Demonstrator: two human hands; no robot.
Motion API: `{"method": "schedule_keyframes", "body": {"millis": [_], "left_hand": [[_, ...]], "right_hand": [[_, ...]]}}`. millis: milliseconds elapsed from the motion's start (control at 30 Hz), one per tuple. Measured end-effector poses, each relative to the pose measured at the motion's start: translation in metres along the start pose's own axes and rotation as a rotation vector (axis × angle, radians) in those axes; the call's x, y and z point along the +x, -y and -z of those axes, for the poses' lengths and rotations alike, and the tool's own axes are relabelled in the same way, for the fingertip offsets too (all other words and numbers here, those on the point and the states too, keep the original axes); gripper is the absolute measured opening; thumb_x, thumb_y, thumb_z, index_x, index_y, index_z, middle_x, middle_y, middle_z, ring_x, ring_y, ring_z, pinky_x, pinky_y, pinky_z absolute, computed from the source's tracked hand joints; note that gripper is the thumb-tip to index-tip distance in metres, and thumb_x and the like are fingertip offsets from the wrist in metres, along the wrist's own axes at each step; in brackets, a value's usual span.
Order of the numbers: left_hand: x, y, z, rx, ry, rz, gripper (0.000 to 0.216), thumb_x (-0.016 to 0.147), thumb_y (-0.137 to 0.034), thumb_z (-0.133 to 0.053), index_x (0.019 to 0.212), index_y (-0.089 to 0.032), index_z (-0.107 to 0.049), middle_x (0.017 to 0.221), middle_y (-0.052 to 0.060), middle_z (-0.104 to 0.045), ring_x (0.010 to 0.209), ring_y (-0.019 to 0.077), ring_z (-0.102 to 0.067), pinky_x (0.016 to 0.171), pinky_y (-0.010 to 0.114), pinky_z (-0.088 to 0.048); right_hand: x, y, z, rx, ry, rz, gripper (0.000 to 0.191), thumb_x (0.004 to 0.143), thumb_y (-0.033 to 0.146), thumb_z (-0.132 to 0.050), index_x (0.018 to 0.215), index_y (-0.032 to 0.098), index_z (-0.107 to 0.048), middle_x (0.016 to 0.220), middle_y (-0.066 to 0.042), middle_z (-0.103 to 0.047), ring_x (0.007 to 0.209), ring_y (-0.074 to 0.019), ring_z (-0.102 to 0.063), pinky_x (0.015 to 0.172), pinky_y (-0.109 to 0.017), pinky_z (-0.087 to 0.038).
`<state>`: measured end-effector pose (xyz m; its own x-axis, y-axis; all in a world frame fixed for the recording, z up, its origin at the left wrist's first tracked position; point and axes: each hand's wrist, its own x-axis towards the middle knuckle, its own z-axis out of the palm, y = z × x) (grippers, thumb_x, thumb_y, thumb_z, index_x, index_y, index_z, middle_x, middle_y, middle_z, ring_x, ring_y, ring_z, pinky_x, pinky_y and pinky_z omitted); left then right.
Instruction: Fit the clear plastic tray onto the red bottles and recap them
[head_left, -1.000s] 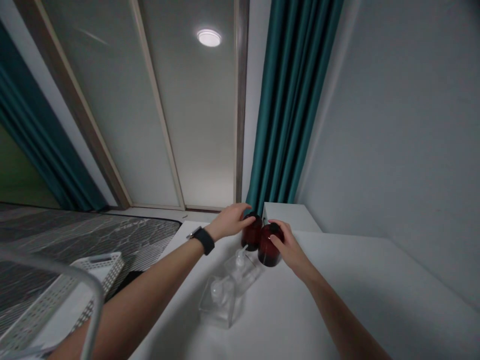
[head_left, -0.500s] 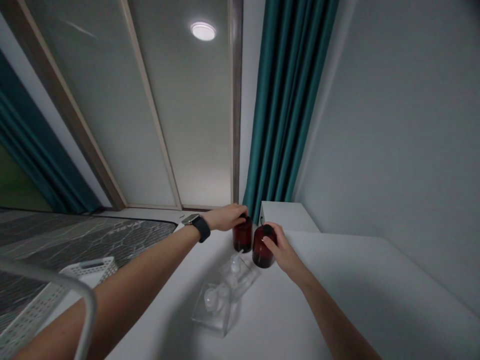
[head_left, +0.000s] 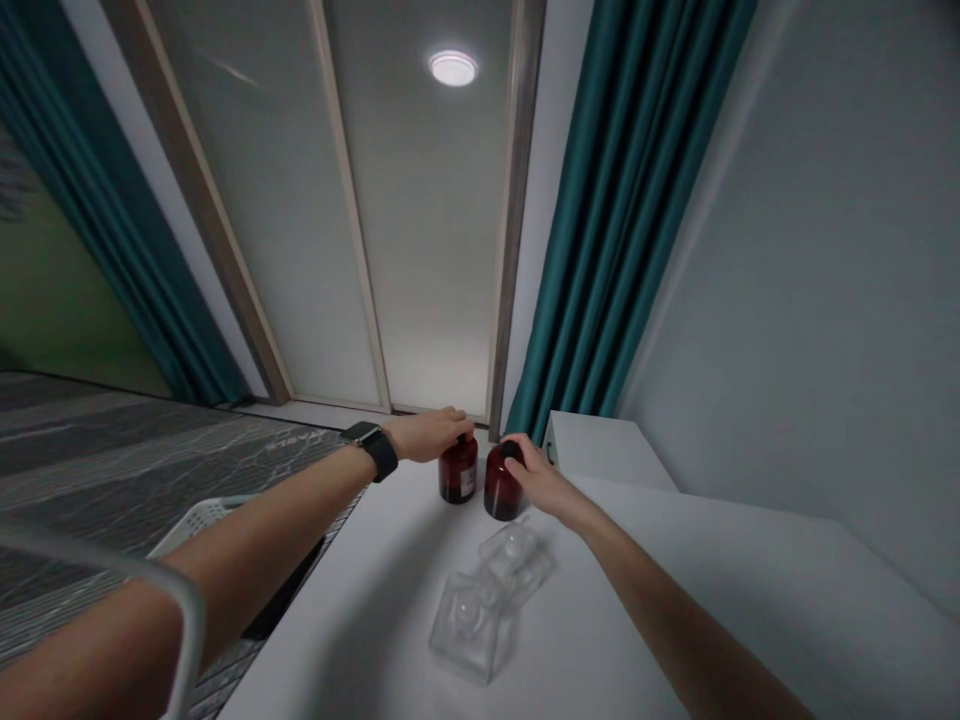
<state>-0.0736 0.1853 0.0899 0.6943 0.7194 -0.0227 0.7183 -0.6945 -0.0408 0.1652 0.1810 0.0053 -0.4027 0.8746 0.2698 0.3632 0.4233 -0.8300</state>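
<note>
Two dark red-brown bottles with black caps stand near the far end of a white table [head_left: 600, 620]. My left hand [head_left: 435, 434], with a black watch on its wrist, is closed round the top of the left bottle [head_left: 459, 474], which shows a pale label. Fingers of my right hand [head_left: 538, 474] grip the neck and cap of the right bottle [head_left: 502, 490]. Nearer to me lie two clear square glass bottles with round stoppers, a front one [head_left: 466, 632] and a rear one [head_left: 517, 566].
A white perforated basket [head_left: 202, 515] is at the left, below the table edge, partly behind my left arm. A white curved tube [head_left: 191, 620] crosses the lower left. Beyond the table are a white cabinet [head_left: 607, 450], teal curtains [head_left: 630, 200] and frosted sliding doors [head_left: 420, 250].
My view has turned a little to the left. The left bottle has moved left, away from the clear bottles, and its label now shows. Both hands keep their hold on the bottles.
</note>
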Motion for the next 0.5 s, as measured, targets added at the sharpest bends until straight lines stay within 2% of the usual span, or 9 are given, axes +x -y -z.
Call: {"method": "schedule_keyframes", "body": {"millis": [167, 333, 433, 500], "left_hand": [[-0.014, 0.009, 0.000, 0.011, 0.005, 0.005, 0.028, 0.089, 0.000, -0.052, 0.110, -0.018, -0.060, 0.110, 0.009, -0.064, 0.103, 0.0227, -0.060, 0.088, 0.029, -0.045], [-0.021, 0.010, 0.006, 0.006, 0.012, 0.002, 0.033, 0.085, 0.004, -0.053, 0.107, -0.019, -0.062, 0.109, 0.007, -0.064, 0.100, 0.0220, -0.062, 0.086, 0.029, -0.045], [-0.025, 0.010, 0.007, -0.009, 0.001, 0.011, 0.033, 0.084, 0.005, -0.053, 0.106, -0.019, -0.062, 0.108, 0.007, -0.065, 0.101, 0.0218, -0.062, 0.088, 0.028, -0.045], [-0.027, 0.009, 0.005, -0.027, -0.012, 0.026, 0.034, 0.085, 0.004, -0.053, 0.106, -0.020, -0.063, 0.109, 0.006, -0.065, 0.102, 0.0211, -0.062, 0.089, 0.028, -0.046]], "right_hand": [[0.015, 0.013, -0.007, -0.085, 0.050, 0.017, 0.021, 0.088, 0.017, -0.046, 0.106, 0.024, -0.053, 0.103, -0.002, -0.063, 0.101, -0.0202, -0.059, 0.093, -0.036, -0.044], [0.027, 0.025, -0.007, -0.202, 0.082, 0.040, 0.007, 0.084, 0.021, -0.057, 0.089, 0.023, -0.053, 0.088, 0.001, -0.061, 0.085, -0.0180, -0.060, 0.079, -0.030, -0.046], [0.033, 0.033, -0.010, -0.315, 0.055, 0.049, 0.016, 0.082, 0.027, -0.066, 0.081, 0.022, -0.051, 0.089, 0.000, -0.058, 0.082, -0.0187, -0.058, 0.076, -0.030, -0.044], [0.036, 0.039, -0.015, -0.395, 0.027, 0.063, 0.020, 0.083, 0.032, -0.068, 0.079, 0.022, -0.051, 0.093, -0.003, -0.057, 0.086, -0.0214, -0.057, 0.079, -0.032, -0.043]]}}
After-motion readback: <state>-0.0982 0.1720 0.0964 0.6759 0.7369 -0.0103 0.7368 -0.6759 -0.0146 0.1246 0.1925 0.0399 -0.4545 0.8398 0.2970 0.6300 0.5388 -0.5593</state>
